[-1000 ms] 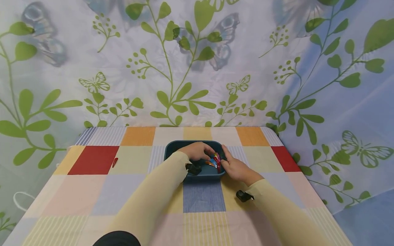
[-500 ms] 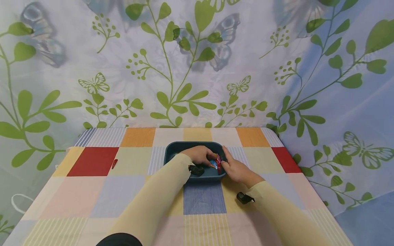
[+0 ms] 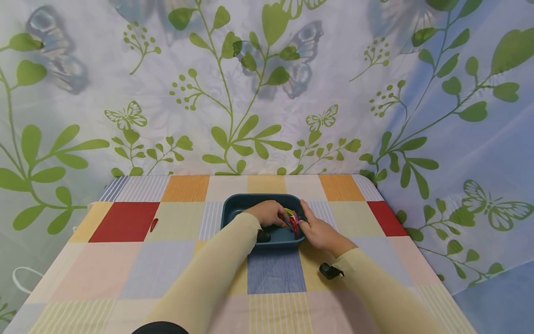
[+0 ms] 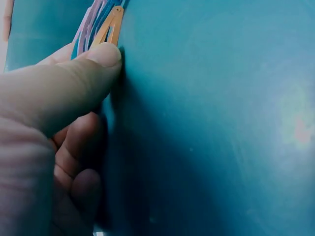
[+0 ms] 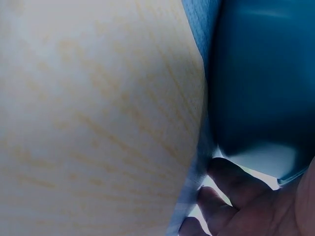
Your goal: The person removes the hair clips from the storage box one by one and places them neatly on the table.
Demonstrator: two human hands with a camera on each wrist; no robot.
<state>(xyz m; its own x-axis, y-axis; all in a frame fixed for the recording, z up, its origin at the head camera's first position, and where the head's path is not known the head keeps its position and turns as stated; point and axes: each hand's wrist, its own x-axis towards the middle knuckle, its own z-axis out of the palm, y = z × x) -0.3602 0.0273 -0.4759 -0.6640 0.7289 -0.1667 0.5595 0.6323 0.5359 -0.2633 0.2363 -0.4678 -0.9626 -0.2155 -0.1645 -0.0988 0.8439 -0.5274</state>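
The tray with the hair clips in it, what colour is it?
The tray is dark teal blue. It shows best in the left wrist view, filling most of the picture.

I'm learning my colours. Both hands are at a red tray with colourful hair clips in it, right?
Not quite: the tray is dark teal, not red, as the head view shows. The left hand and right hand are indeed at it, with the colourful hair clips between them.

My right hand [image 5: 256, 206] curls, apparently under the teal tray [image 5: 261, 83], beside the pale yellow tablecloth [image 5: 88, 123].
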